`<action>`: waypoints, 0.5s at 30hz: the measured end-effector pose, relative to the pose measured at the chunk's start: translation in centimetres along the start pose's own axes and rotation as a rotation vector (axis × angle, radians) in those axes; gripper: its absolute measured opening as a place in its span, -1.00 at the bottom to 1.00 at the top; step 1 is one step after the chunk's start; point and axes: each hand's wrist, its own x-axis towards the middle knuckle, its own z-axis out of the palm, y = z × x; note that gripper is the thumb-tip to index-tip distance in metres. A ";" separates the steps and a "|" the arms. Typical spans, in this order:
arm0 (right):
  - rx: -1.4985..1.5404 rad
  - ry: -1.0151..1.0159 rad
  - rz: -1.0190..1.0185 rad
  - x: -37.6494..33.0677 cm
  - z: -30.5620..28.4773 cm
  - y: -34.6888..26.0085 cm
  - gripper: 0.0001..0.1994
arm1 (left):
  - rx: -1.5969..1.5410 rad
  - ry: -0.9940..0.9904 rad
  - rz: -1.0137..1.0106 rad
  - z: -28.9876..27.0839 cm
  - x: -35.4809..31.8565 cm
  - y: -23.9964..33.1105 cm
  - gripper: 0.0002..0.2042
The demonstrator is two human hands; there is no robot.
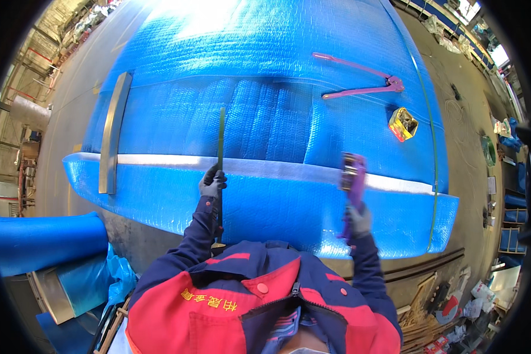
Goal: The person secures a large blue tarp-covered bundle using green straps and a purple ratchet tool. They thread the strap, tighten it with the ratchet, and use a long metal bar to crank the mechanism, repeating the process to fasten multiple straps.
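Nearby, right hand point(360, 221): we grip the purple tool point(357, 182); a careless swing could tear the blue wrap point(283, 206).
Left hand point(211, 182): we clasp the green strap point(221, 138) over the wrap; slackening could lose it.
Yellow box point(399, 129), beyond: a knock could tip it.

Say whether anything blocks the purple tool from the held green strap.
Nothing visible stands between the purple tool in the right hand and the green strap in the left hand; blue sheeting lies beneath both.

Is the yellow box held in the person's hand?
No: the yellow box rests on the blue sheet, while the left hand holds a green strap and the right hand a purple tool.
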 end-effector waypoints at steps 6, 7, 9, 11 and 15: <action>0.150 -0.216 0.088 -4.2 26.4 -1.4 -0.70 | 0.023 -0.140 -0.020 -1.0 -0.6 2.7 -0.68; 0.010 -0.218 0.099 -4.4 29.1 -1.6 -0.64 | 0.016 -0.154 -0.008 -1.6 -0.2 3.1 -0.68; -0.038 -0.217 0.092 -4.8 33.3 -1.6 -0.62 | 0.019 -0.152 -0.010 -2.9 0.5 3.6 -0.68; -0.045 -0.235 0.082 -4.9 36.2 -1.6 -0.62 | -0.122 -0.188 -0.091 -4.2 1.4 3.8 -0.69; -0.095 -0.216 0.063 -5.4 39.2 -1.8 -0.60 | -0.248 -0.228 -0.140 -5.8 2.6 4.0 -0.68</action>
